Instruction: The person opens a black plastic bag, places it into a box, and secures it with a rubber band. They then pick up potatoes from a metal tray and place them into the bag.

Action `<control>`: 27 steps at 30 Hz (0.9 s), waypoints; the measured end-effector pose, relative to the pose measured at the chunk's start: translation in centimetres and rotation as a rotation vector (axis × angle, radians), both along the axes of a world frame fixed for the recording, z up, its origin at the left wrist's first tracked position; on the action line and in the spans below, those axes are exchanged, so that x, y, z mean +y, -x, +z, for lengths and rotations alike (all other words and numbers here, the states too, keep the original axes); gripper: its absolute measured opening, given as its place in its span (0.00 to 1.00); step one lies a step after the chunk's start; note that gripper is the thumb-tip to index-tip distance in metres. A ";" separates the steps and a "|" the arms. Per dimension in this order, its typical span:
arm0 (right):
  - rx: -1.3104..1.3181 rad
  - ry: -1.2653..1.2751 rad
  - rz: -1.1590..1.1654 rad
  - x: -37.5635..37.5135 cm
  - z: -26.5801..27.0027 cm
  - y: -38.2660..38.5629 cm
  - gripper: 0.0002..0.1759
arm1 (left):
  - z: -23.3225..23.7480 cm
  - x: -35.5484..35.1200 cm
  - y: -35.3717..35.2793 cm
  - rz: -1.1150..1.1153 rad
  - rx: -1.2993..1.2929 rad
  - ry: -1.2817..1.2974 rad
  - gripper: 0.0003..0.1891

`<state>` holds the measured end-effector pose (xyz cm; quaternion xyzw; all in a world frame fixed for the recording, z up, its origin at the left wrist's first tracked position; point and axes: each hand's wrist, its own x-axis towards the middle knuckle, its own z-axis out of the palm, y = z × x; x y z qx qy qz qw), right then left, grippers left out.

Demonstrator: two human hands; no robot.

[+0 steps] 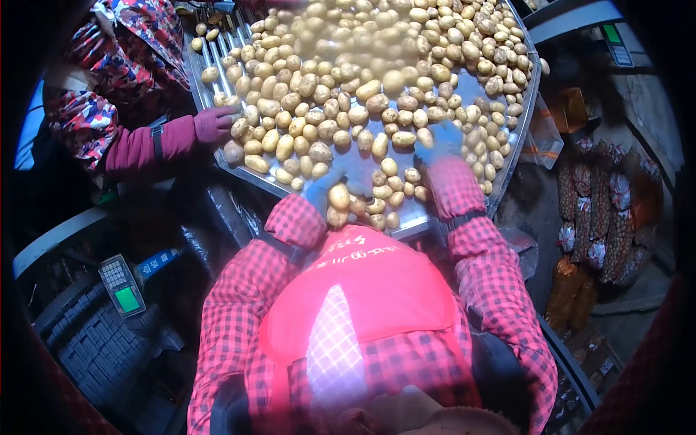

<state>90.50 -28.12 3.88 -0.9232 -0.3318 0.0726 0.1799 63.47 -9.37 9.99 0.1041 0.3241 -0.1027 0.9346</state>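
My bright red cloth apron [362,283] comes up close to the near edge of the grey metal table [468,87]. There, my left hand [324,191], in a blue glove, is at a few pale yellow, oval potatoes [338,196]; I cannot tell whether it grips any. Farther in, toward the right edge, my blue-gloved right hand [439,141] is blurred beside another potato, its grip unclear. By the left edge, a co-worker's maroon-gloved hand [215,125] reaches the potatoes, which spread thickly toward the far edge. Shiny metal bars [216,59] show near the far left corner.
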 end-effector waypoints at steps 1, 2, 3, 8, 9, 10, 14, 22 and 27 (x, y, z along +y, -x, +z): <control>0.128 -0.048 -0.061 -0.7 -3.1 -1.0 0.29 | -1.2 -0.2 0.0 -0.035 0.001 -0.161 0.23; 0.131 -0.047 -0.051 -0.3 -1.3 -0.4 0.29 | -1.9 -0.5 0.1 -0.071 0.009 -0.318 0.23; 0.208 -0.164 0.007 0.4 3.0 1.6 0.29 | -1.4 -1.0 -0.2 -0.063 0.016 -0.315 0.23; 0.418 -0.354 0.427 3.0 9.5 9.6 0.32 | 3.8 -0.5 -1.7 -0.011 -0.108 -0.119 0.20; 0.628 -0.331 0.451 3.3 11.7 9.5 0.32 | 4.6 -0.3 -1.6 -0.012 -0.105 -0.092 0.20; 0.632 -0.329 0.451 3.2 10.5 9.2 0.32 | 5.3 0.0 -1.4 -0.012 -0.102 -0.063 0.19; 0.668 -0.560 -0.195 4.1 5.4 2.3 0.22 | 4.9 1.4 0.3 0.133 -0.052 0.010 0.15; -0.117 0.157 0.409 1.4 -0.5 -6.2 0.29 | 5.7 5.0 9.1 0.550 -0.617 -0.257 0.14; 0.187 0.468 0.320 2.4 1.0 -6.4 0.27 | -0.6 10.3 26.2 0.820 -0.147 -0.077 0.14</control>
